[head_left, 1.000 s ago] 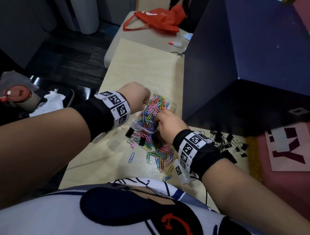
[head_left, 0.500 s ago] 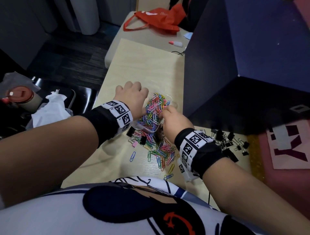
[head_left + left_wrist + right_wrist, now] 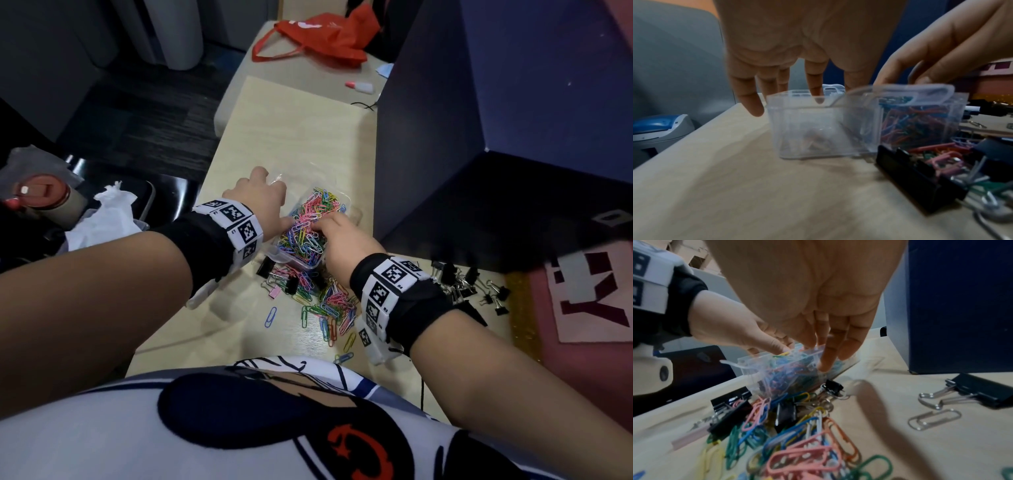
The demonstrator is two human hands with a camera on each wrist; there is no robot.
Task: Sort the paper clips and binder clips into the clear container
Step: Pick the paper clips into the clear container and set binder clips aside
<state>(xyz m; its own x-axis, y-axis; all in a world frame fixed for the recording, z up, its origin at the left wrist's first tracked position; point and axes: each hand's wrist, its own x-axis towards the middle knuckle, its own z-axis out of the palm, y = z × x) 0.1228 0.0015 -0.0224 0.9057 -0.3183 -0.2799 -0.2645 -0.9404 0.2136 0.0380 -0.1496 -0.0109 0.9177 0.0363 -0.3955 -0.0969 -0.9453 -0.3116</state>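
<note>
Both my hands meet at the clear container [image 3: 301, 263] in mid-frame: my right hand [image 3: 346, 243] reaches loose, straight fingers into its heap of paper clips [image 3: 308, 226], my left hand [image 3: 263, 202] rests relaxed fingers on its far rim. More clips and black binder clips [image 3: 459, 281] lie on the table [image 3: 291, 137] below and to the right.

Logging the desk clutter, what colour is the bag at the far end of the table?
Red-orange bag, best seen in the head view.

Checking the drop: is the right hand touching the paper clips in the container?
Touching. The right wrist view shows the right hand's fingertips among the paper clips inside the container.
</note>
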